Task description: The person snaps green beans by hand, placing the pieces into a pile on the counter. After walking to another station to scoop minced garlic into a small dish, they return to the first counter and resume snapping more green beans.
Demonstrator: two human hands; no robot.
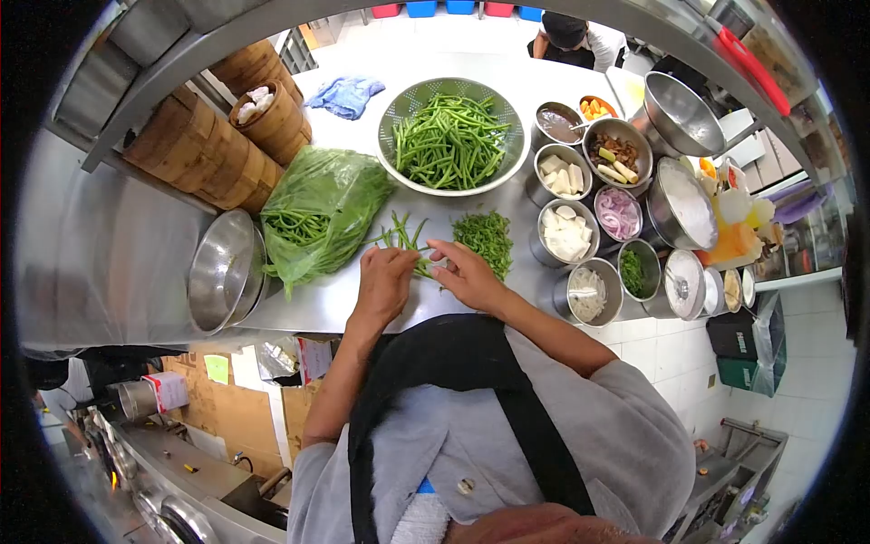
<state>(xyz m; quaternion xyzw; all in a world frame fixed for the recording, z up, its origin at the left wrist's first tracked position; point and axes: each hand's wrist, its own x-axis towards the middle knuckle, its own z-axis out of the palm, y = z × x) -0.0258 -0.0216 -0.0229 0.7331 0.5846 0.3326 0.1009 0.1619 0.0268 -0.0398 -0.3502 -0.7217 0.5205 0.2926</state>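
My left hand (384,279) is closed around a small bunch of green beans (401,238) that stick out past its fingers over the steel counter (317,304). My right hand (462,270) pinches the near ends of the same beans, right beside the left hand. Just beyond the right hand lies a pile of short bean trimmings (487,238). A white colander (396,109) full of long green beans (450,138) stands further back. To the left, a clear plastic bag (322,207) holds more beans.
Stacked steel bowls (223,269) sit at the left. Bamboo steamers (227,136) stand behind the bag, with a blue cloth (345,94) nearby. Several steel tubs of cut ingredients (569,231) line the right. A person (575,38) stands at the far end.
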